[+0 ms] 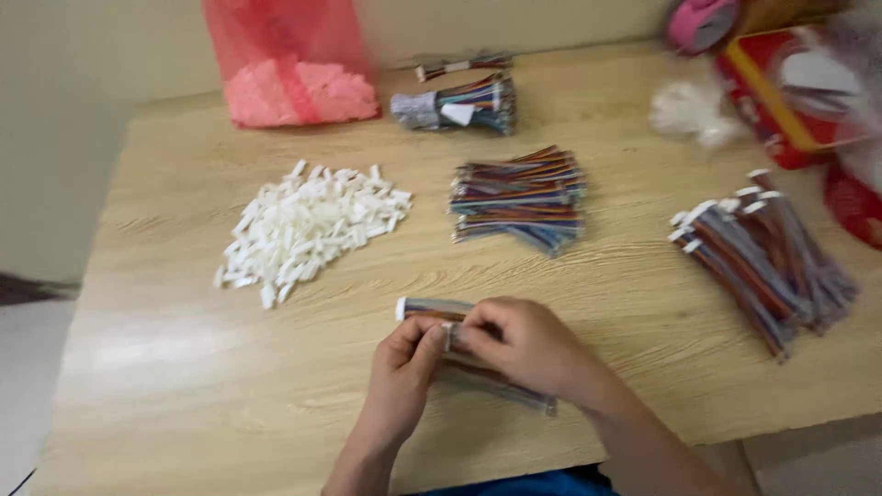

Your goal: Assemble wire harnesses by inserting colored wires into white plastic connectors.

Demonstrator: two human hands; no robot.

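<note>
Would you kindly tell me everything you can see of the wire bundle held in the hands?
The wire bundle is a flat bunch of thin multicoloured wires, seemingly plastic-coated, lying slantwise near the front edge of the wooden table. A white connector caps its upper-left end; its lower-right end pokes out beyond the right hand. The left hand and the right hand pinch it together at the middle, hiding that part. The picture is blurred, so finer detail cannot be told.

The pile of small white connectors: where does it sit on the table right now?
In the head view, the pile of white connectors lies left of centre on the wooden table, beyond the left hand and left of the loose multicoloured wire bundle.
</note>
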